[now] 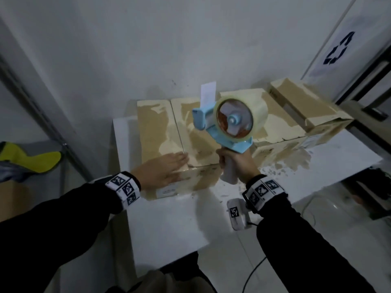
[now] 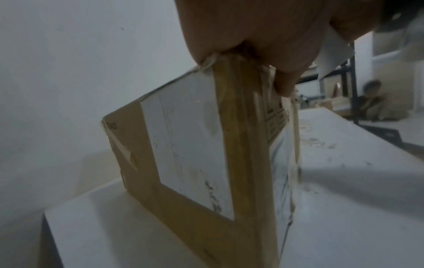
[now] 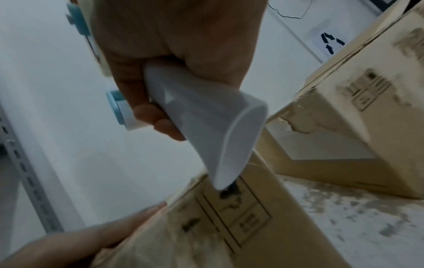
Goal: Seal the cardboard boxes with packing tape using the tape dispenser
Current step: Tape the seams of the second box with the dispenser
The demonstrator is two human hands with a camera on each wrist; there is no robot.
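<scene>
R hand (image 1: 237,163) fisted round tape dispenser (image 1: 229,123) handle, blue frame w/ clear roll; L hand (image 1: 160,168) flat, fingers straight, on scuffed cardboard box (image 1: 160,127).

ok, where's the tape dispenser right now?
Head view, centre-right: the tape dispenser is held up in the right hand, above the near box that the left hand rests flat on.

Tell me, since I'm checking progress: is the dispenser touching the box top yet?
No: in the head view the right hand holds the tape dispenser raised above the near box.
</scene>
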